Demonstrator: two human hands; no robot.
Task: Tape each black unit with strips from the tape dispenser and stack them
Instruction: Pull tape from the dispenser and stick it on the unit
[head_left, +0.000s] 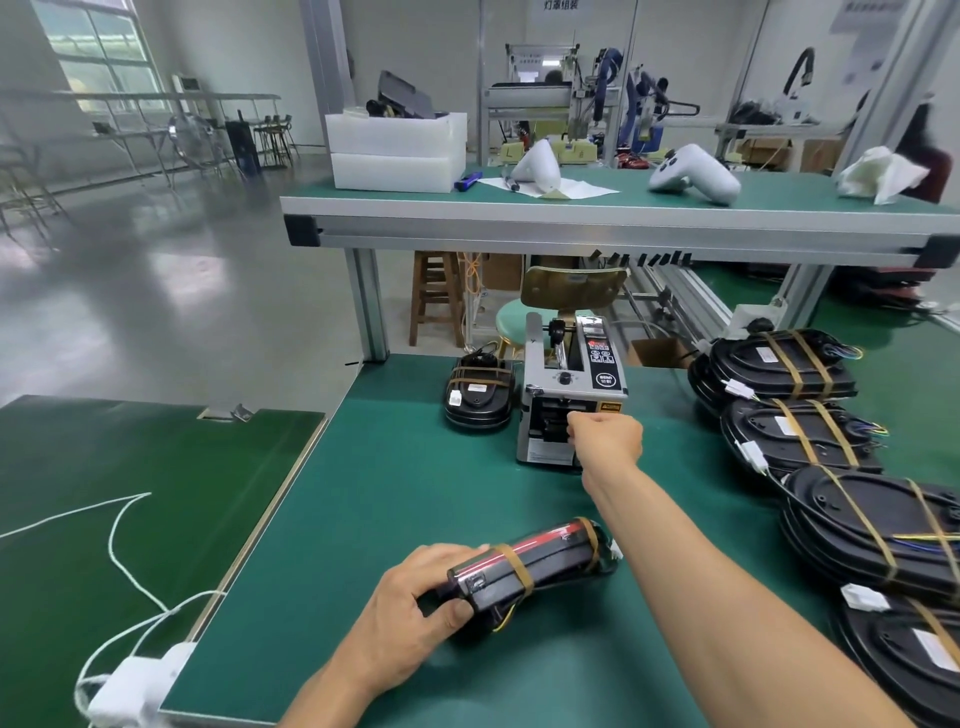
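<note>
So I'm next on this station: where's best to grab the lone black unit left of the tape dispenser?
Probably from above, across its narrower width, fingers on the two long edges. That black unit lies flat on the green mat, its left side open; the tape dispenser stands close on its right. Avoid the tape bands and connector.

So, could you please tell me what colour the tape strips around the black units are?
Brownish tan, seen in the head view on the strips around the black unit.

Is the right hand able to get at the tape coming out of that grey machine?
Probably yes. The right hand is already at the dispenser's front slot, fingers curled there, with nothing between them. Whether it has a strip pinched is too small to tell.
</note>
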